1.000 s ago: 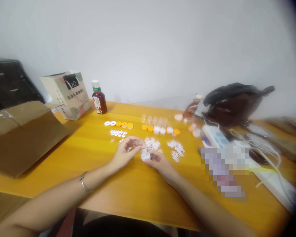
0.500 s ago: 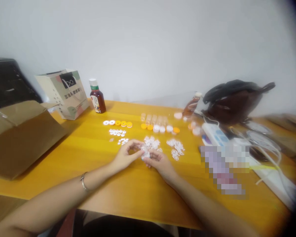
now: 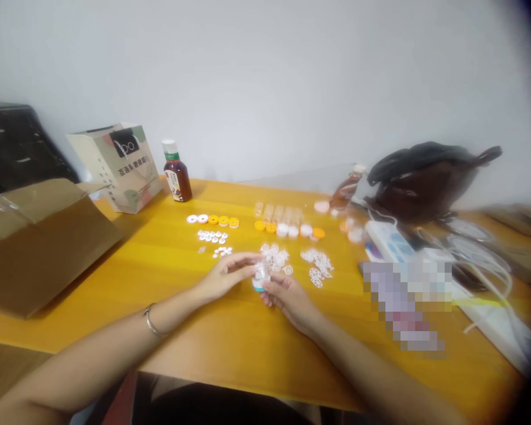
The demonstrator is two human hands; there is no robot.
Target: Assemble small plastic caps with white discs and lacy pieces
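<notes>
Both hands meet over the near middle of the table (image 3: 194,330) around a small clear plastic container (image 3: 261,275) with a blue band at its lower end. My left hand (image 3: 226,275) pinches the upper part between thumb and fingers. My right hand (image 3: 291,298) grips the lower end with its fingers curled in. Just behind the hands lies a loose heap of white perforated plastic pieces (image 3: 274,257). A second group of such white pieces (image 3: 317,263) spreads to the right. Small white discs (image 3: 212,236) lie in rows to the left.
Orange and white ring caps (image 3: 223,221) line up farther back, with more caps (image 3: 282,230) and clear tubes (image 3: 279,213) to their right. A dark bottle (image 3: 177,177) and paper bag (image 3: 133,171) stand back left. Right are a power strip (image 3: 388,239), cables and dark bag (image 3: 425,189). A cardboard box (image 3: 48,248) sits left.
The clear container has turned more upright between my hands, and its blue band now shows at the bottom. My hands stay in nearly the same place. The whole view has shifted slightly.
</notes>
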